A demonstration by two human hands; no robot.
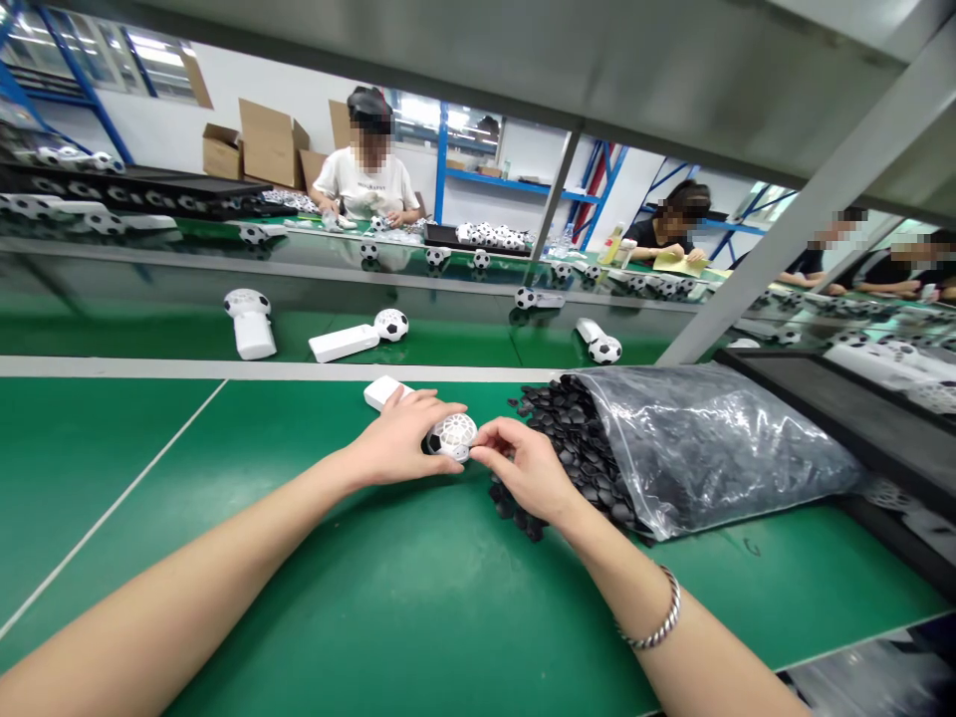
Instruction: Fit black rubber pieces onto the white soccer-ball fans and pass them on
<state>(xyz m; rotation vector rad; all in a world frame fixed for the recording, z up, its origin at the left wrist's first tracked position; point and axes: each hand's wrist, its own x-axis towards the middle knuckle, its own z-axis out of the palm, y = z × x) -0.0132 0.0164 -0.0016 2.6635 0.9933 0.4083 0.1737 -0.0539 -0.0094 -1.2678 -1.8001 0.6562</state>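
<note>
My left hand (399, 438) is wrapped over a soccer-ball handheld fan (454, 435), with its white lattice head facing up between thumb and fingers. Beyond my knuckles its white handle (384, 391) sticks out over the green table. At the right rim of the head, my right hand (527, 463) has thumb and forefinger pinched together. Whatever they hold, if anything, is too small to make out. Just beside that hand, a heap of small black plastic pieces (575, 438) spills from the mouth of a clear plastic bag (717, 448).
Past the pale table edge, similar white fans (344, 344) lie on a green conveyor belt (186, 339). A black tray (836, 418) stands right of the bag. A slanted metal post (784, 229) rises there, below an overhead shelf. Across the belt, a person in a white shirt (365, 189) handles parts.
</note>
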